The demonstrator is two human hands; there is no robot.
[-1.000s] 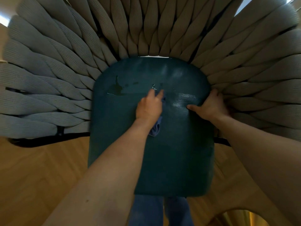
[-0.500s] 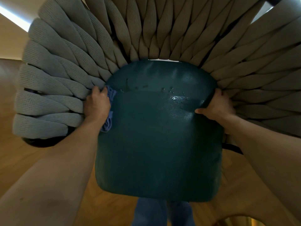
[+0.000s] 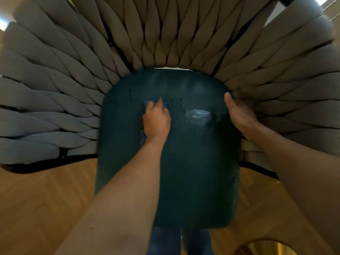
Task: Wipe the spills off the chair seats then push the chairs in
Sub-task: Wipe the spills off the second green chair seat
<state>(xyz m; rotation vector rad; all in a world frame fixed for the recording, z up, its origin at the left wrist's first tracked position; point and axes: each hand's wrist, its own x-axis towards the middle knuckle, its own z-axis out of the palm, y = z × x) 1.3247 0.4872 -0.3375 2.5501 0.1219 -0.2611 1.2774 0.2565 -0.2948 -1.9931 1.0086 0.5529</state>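
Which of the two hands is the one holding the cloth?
The left hand, out on the middle of the teal seat, holds the blue cloth. The right hand holds no cloth and rests at the seat's right edge.

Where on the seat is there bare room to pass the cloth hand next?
Free: the seat cushion's whole near half, below both hands, and its far-left strip beside the woven backrest. Crowded: the far band, where the left hand presses the blue cloth, a wet patch sits and the right hand rests on the edge.

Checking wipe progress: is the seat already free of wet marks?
No: a shiny wet patch lies on the teal seat, right of the left hand and its blue cloth.
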